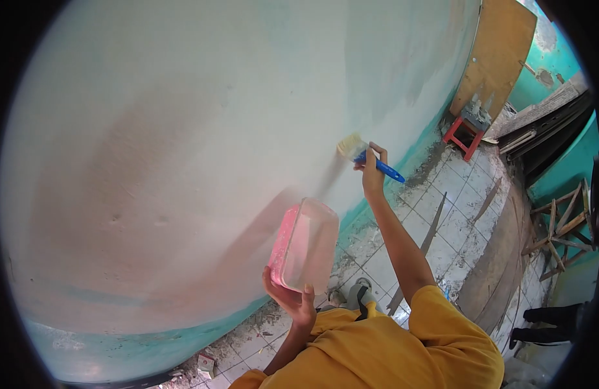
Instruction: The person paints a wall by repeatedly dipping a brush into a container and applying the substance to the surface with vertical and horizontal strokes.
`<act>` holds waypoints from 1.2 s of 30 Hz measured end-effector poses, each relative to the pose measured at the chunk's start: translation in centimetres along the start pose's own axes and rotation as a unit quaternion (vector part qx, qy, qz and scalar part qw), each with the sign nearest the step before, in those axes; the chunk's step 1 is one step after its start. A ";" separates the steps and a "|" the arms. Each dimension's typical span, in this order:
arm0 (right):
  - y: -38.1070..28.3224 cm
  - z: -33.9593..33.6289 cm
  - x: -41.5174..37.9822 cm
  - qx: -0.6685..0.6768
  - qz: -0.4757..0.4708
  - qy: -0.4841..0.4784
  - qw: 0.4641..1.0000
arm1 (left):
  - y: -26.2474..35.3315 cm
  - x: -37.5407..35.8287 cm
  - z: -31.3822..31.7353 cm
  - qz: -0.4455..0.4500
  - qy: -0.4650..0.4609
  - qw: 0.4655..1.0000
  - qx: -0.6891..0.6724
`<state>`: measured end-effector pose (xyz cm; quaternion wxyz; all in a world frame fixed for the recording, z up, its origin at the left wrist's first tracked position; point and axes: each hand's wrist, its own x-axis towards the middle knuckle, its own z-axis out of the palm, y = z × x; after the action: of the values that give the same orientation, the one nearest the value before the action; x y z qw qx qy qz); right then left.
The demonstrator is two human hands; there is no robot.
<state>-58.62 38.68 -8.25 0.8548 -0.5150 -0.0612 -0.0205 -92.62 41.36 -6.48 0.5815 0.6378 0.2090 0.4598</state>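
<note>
My right hand (373,170) is closed around a paintbrush (391,171) with a blue handle and pale bristles. The bristles are at the wall (247,117); whether they touch it is hard to tell. In my left hand (295,299) is a pink rectangular tub (287,243), tilted, gripped at its lower end with the thumb over the rim. Whitish paint coats the inside of the tub. Most of the wall is whitish, with brownish shaded patches and a turquoise band along its foot.
A small red stool (464,136) with something grey on top stands by a brown board (497,52). Dark panels (552,133) lean at the right, above a wooden frame (562,227). Debris litters the tiled floor (383,266).
</note>
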 end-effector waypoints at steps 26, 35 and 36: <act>-14.3 -2.8 -17.1 -0.282 -0.012 -0.147 0.948 | -1.1 1.6 1.6 0.148 -0.082 0.986 0.013; -15.8 -4.6 -14.7 -0.193 -0.075 -0.093 0.974 | -0.5 1.8 1.2 0.103 -0.050 0.993 0.011; -15.9 -4.7 -14.0 -0.189 -0.116 -0.107 0.969 | -0.4 1.9 1.3 0.068 -0.043 0.997 -0.009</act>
<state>-73.63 26.67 1.82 0.7226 -0.6555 -0.2064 -0.0751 -90.54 42.28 -6.05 0.5628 0.6646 0.1358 0.4724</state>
